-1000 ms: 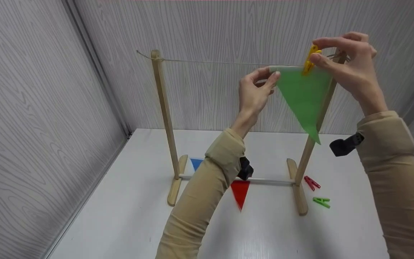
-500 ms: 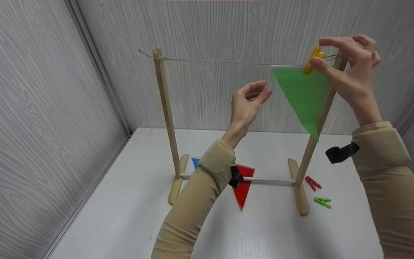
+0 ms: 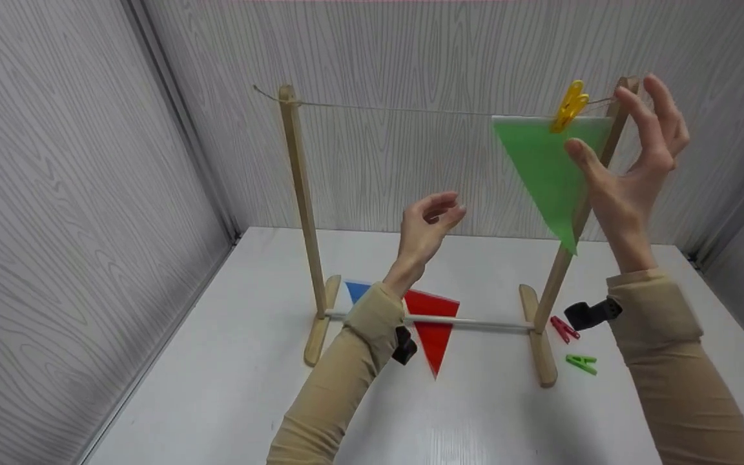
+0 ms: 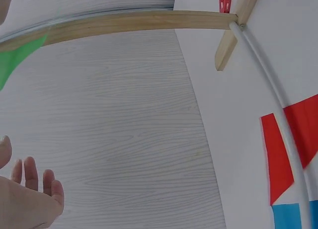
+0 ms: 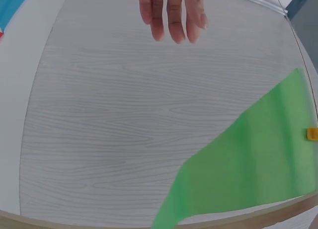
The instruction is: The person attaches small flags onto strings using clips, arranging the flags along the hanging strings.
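Note:
A green triangular pennant (image 3: 543,161) hangs from the string (image 3: 404,110), pinned at its top edge by a yellow clothespin (image 3: 569,108). My right hand (image 3: 637,155) is spread beside the clothespin, thumb in front of the pennant, holding nothing. Lower and to the left, my left hand (image 3: 425,226) hangs in the air with loosely bent fingers and nothing in them. In the right wrist view the pennant (image 5: 248,159) shows slight creases, and the clothespin (image 5: 312,134) appears at the edge. The left wrist view catches only part of the left hand (image 4: 32,196).
The string spans two wooden posts (image 3: 301,194) joined below by a white rod (image 3: 475,321). A red pennant (image 3: 435,342) and a partly hidden blue pennant (image 3: 356,290) lie on the white table by the rod. Red (image 3: 564,329) and green (image 3: 581,363) clothespins lie right of the stand.
My left hand has let go of the pennant's left corner and moved down and left. My right hand has released the yellow clothespin, its fingers spreading; pennant and clothespin stay on the string.

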Available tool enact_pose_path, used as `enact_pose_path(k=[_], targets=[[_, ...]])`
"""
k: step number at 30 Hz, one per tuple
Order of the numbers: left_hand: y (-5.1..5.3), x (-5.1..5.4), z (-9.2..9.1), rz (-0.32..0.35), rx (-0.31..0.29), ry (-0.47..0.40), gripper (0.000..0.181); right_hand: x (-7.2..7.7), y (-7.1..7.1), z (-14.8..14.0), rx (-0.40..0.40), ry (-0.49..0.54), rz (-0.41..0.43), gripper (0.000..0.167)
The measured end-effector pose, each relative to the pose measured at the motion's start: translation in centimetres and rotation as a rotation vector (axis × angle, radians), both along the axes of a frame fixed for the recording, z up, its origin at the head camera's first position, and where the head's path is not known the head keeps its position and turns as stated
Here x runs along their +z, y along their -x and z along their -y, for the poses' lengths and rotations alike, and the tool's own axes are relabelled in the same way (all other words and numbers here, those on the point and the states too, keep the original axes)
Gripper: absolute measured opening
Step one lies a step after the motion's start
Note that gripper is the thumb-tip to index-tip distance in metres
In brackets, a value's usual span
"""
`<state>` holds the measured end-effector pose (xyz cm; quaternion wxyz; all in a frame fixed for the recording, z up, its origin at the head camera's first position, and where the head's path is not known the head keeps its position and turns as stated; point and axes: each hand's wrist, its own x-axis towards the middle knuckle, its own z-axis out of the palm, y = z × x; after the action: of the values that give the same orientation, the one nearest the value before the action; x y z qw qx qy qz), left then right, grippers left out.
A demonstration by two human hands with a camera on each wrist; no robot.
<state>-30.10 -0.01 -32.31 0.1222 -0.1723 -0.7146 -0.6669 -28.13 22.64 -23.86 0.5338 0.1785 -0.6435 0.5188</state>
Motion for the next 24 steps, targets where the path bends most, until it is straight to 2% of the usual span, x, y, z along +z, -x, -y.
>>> enact_pose_path(k=[6,11,15,19,24], targets=[[-0.1,-3.5,1.0,0.056,0.014,-0.001,0.035,-2.4,-0.7,0.9,0.005,0.063,-0.038,0.106],[-0.3,-6.7,1.8,0.112,0.027,-0.011,0.033,-5.5,-0.4,0.9,0.008,0.083,-0.026,0.109],[-0.5,-8.9,2.4,0.145,0.034,-0.002,0.034,-8.5,-0.3,1.0,0.035,0.095,0.027,0.104],[-0.7,-10.7,2.9,0.173,0.043,0.021,0.035,-11.6,-0.7,1.4,0.076,0.115,0.107,0.092],[-1.0,-12.5,3.2,0.221,0.071,0.039,0.035,-15.2,-1.0,2.0,0.109,0.156,0.199,0.083]])
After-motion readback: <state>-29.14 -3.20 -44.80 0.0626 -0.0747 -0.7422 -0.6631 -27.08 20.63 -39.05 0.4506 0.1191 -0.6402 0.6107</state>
